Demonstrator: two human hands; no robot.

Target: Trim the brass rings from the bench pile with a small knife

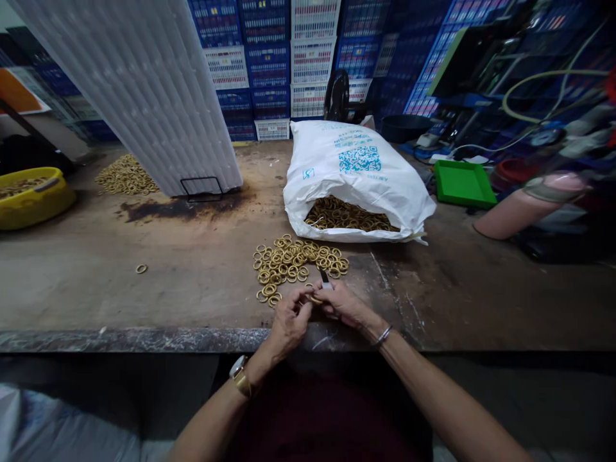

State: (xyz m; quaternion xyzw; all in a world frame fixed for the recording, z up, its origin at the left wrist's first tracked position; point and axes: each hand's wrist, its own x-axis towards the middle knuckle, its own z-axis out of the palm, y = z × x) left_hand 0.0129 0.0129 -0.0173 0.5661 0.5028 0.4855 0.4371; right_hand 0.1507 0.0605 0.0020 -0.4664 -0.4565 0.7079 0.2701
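Close together at the table's front edge, both my hands are closed. My left hand [291, 316], with a watch on its wrist, pinches a brass-coloured ring [315, 299] that lies between the two hands. In my right hand [347, 305] is a small tool [326, 283] with a dark tip and a pale metallic part; its kind is not clear, and the fingers hide the rest. The right fingers are also beside the ring. Just beyond my hands, a loose pile of brass-coloured rings [291, 258] is spread on the table.
A white sack [356, 173] of rings lies open behind the pile. Leftward are one ring [141, 269], a ring heap [126, 174], a tall ribbed white stack [158, 83] and a yellow basin [36, 205]. A green tray [462, 183] and pink bottle [524, 208] are at right.
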